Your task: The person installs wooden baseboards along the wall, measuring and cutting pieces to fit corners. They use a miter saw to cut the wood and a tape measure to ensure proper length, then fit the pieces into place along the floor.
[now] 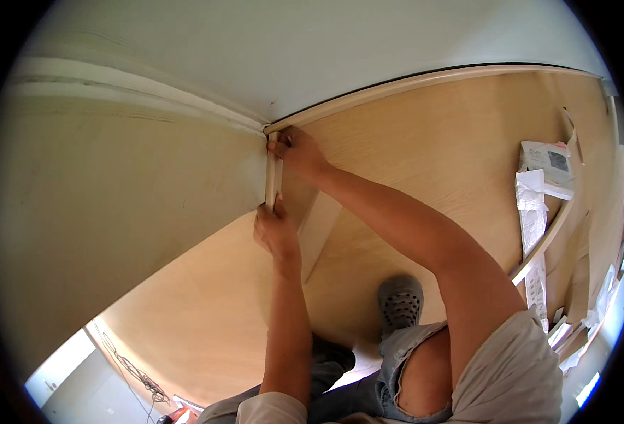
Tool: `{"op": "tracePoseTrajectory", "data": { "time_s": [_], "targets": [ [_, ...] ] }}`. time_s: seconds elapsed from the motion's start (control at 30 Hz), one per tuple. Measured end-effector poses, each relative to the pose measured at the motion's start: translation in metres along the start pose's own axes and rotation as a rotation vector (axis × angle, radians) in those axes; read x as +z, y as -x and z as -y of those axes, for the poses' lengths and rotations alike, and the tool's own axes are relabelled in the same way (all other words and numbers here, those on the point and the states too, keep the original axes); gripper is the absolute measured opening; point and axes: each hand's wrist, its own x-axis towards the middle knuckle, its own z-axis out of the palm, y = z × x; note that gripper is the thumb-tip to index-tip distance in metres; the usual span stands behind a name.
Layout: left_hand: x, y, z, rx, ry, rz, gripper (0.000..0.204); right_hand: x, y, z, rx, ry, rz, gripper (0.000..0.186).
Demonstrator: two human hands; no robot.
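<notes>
A short, narrow cream trim strip (273, 177) stands against the end of the pale wall (128, 169), its far end at the corner where the long baseboard (425, 83) begins. My right hand (302, 152) pinches the strip's far end, right at that corner. At the near end, my left hand (278, 232) has thumb and fingers closed round the strip. Both palms face the wall, and the strip's back is hidden.
Light wood-look flooring (397, 205) spreads under me, where my grey shoe (401, 300) rests. A white printed package (546, 166), silvery wrapping (531, 219) and loose trim offcuts (549, 237) lie at right. A dark coiled cable (139, 378) lies lower left.
</notes>
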Motion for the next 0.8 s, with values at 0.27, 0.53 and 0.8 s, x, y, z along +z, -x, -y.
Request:
{"op": "tracePoseTrajectory", "data": {
  "time_s": [0.27,0.53,0.8],
  "targets": [
    [0.001,0.002,-0.001,0.018,0.012,-0.031,0.038,-0.009,-0.010,0.000,0.073,0.025,0.103,0.039],
    [-0.001,0.002,0.004,-0.104,0.367,-0.003,0.045,0.000,-0.008,0.004,0.025,-0.023,-0.005,0.034],
    [-0.018,0.001,-0.005,-0.527,0.868,0.339,0.047,-0.008,0.012,0.028,0.100,-0.052,-0.045,0.036]
  ]
}}
